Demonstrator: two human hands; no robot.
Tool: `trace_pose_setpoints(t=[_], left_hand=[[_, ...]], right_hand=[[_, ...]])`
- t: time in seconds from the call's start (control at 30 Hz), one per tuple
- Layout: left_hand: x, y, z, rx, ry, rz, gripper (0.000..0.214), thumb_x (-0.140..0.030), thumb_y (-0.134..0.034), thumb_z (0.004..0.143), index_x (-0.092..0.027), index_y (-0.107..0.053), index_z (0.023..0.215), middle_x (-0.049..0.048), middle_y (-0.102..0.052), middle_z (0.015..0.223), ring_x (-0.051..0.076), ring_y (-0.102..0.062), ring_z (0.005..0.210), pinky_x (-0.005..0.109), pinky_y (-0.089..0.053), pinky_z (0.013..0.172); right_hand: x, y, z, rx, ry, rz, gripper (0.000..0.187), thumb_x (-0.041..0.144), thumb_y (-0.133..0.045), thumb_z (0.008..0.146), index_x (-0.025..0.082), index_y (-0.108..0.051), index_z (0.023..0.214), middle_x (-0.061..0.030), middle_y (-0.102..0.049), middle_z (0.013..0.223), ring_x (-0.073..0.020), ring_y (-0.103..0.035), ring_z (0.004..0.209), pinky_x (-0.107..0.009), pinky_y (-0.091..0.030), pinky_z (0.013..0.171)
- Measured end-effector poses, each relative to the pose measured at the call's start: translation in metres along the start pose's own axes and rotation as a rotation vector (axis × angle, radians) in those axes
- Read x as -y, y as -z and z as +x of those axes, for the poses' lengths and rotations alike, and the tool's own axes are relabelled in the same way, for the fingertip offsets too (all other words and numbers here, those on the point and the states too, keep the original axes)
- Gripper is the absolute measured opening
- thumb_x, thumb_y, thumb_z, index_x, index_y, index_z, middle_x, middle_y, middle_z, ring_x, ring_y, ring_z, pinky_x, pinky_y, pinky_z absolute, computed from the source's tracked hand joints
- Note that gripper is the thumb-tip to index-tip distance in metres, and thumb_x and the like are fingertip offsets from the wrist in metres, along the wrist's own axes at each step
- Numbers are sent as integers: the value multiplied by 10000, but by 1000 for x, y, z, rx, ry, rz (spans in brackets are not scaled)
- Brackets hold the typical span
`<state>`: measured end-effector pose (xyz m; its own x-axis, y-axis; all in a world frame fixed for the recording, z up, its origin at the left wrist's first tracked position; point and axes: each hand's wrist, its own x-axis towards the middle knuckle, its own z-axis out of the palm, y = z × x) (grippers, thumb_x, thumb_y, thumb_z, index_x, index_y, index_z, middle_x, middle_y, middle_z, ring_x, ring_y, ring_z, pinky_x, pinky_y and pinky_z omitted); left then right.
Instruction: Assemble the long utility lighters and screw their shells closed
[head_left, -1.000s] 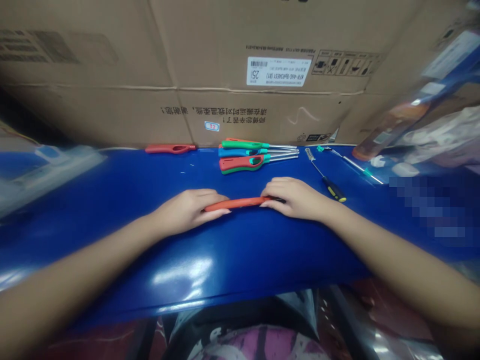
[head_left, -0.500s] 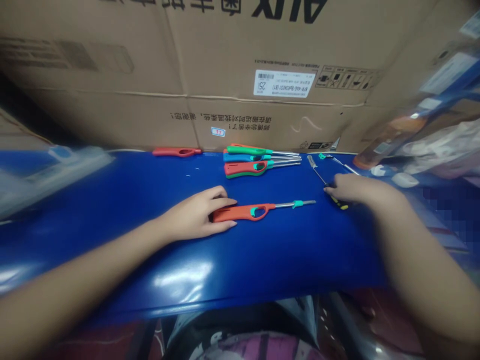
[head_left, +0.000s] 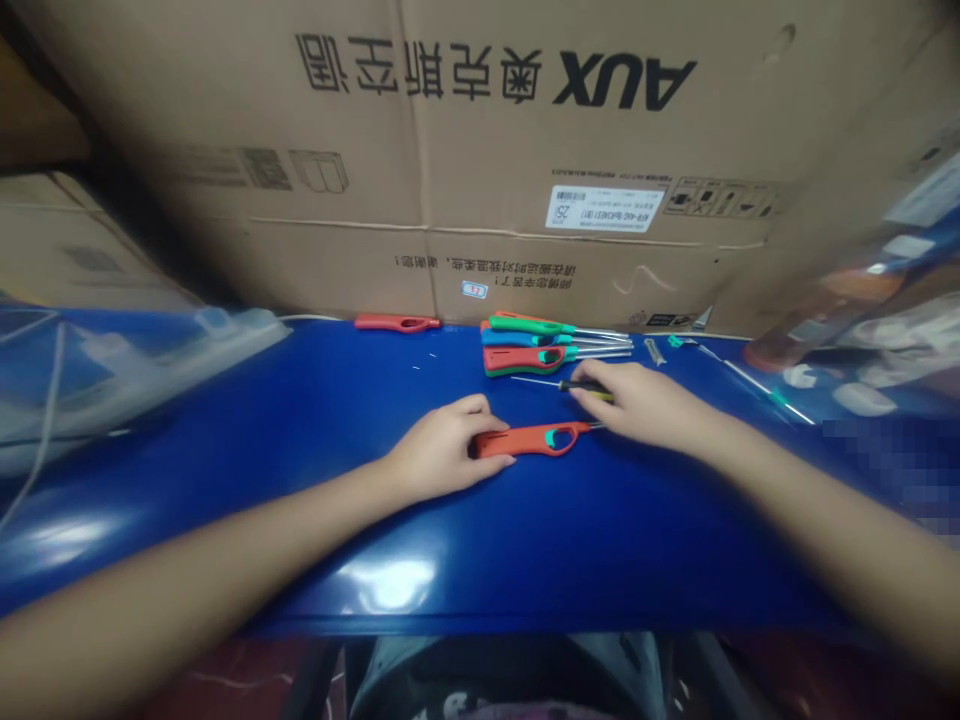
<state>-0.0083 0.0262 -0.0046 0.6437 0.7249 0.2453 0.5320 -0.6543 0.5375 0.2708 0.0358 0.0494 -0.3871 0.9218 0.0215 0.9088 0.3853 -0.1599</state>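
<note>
My left hand (head_left: 454, 450) grips the butt end of an orange gas lighter (head_left: 525, 439) lying on the blue table. The lighter's teal trigger faces up, and its metal tube runs to the right, partly hidden under my other hand. My right hand (head_left: 630, 398) is closed around the black and yellow handle of a screwdriver (head_left: 564, 385), whose thin shaft points left above the lighter. Just behind lies a stack of several lighters (head_left: 525, 345) in green, blue and red, tubes to the right. A red lighter handle (head_left: 397, 323) without a tube rests farther left.
A large cardboard box (head_left: 487, 120) stands along the table's back edge. At the right are a metal tube with teal parts (head_left: 750, 378), a bottle (head_left: 810, 310) and plastic bags (head_left: 907, 350). A small grey piece (head_left: 655, 351) lies near the tubes. Clear plastic (head_left: 172, 360) covers the left.
My right hand has lifted the screwdriver from the right side and brought it left beside the orange lighter, shaft now pointing left. My left hand keeps its grip. The view has shifted.
</note>
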Motion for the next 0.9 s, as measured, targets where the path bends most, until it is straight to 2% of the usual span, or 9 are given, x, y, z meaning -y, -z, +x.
trace_pose_setpoints(t=[0.1, 0.2, 0.37, 0.5, 0.6, 0.67, 0.77, 0.83, 0.9], left_hand=[[0, -2, -2, 0, -25, 20, 358, -400, -712, 876, -162, -742, 1141, 51, -626, 958, 145, -603, 724, 271, -511, 675], [-2, -1, -3, 30, -44, 69, 330, -321, -718, 824, -175, -745, 1119, 45, -628, 920, 166, -625, 743, 277, -517, 675], [-2, 0, -5, 49, -106, 49, 396, -265, -696, 822, -190, -706, 1212, 86, -662, 1145, 233, -674, 995, 321, -556, 842], [6, 0, -5, 40, -118, 23, 366, -346, -686, 901, -191, -694, 1233, 94, -658, 1173, 222, -663, 1014, 320, -555, 875], [11, 0, -5, 24, -118, 0, 379, -411, -700, 909, -177, -700, 1207, 91, -662, 1108, 201, -662, 924, 305, -558, 819], [11, 0, -5, 20, -109, -21, 343, -390, -703, 905, -164, -711, 1163, 79, -658, 1036, 180, -652, 840, 286, -551, 752], [8, 0, -6, 27, -118, -58, 295, -310, -702, 887, -162, -711, 1143, 61, -650, 980, 153, -627, 763, 267, -537, 701], [5, -1, -6, 34, -139, -80, 320, -278, -701, 880, -161, -700, 1178, 62, -655, 998, 139, -614, 739, 263, -537, 701], [2, -3, -6, 37, -150, -99, 337, -293, -704, 889, -159, -694, 1198, 71, -666, 1037, 129, -607, 724, 260, -539, 700]], right_hand=[[24, -17, 21, -77, 95, 128, 237, 339, -549, 973, 182, -690, 1080, -97, -767, 1053, -241, -715, 920, -316, -501, 784], [51, -29, 42, -36, 189, 60, 271, 323, -514, 1004, 186, -719, 1117, -105, -772, 1082, -243, -719, 947, -303, -491, 764], [86, -34, 75, -51, 153, -21, 336, 338, -469, 1019, 146, -744, 1036, -170, -770, 956, -275, -718, 812, -327, -457, 666], [92, -34, 90, -68, 139, 5, 331, 334, -486, 1007, 137, -749, 963, -163, -763, 912, -257, -712, 774, -322, -460, 664], [86, -34, 85, -98, 142, 36, 313, 327, -496, 1002, 147, -752, 980, -143, -771, 967, -251, -721, 861, -322, -484, 725], [78, -32, 74, -147, 146, 115, 278, 324, -517, 992, 165, -745, 1014, -117, -774, 1014, -239, -719, 915, -322, -502, 772], [64, -27, 53, -308, 99, 461, 168, 317, -623, 918, 180, -717, 940, -84, -774, 971, -223, -713, 885, -325, -521, 779], [54, -20, 38, -328, 35, 634, 153, 344, -671, 870, 192, -686, 873, -53, -757, 892, -207, -697, 823, -324, -520, 752], [47, -14, 23, -306, -37, 797, 151, 338, -718, 813, 201, -672, 857, -21, -723, 818, -165, -651, 706, -290, -496, 651]])
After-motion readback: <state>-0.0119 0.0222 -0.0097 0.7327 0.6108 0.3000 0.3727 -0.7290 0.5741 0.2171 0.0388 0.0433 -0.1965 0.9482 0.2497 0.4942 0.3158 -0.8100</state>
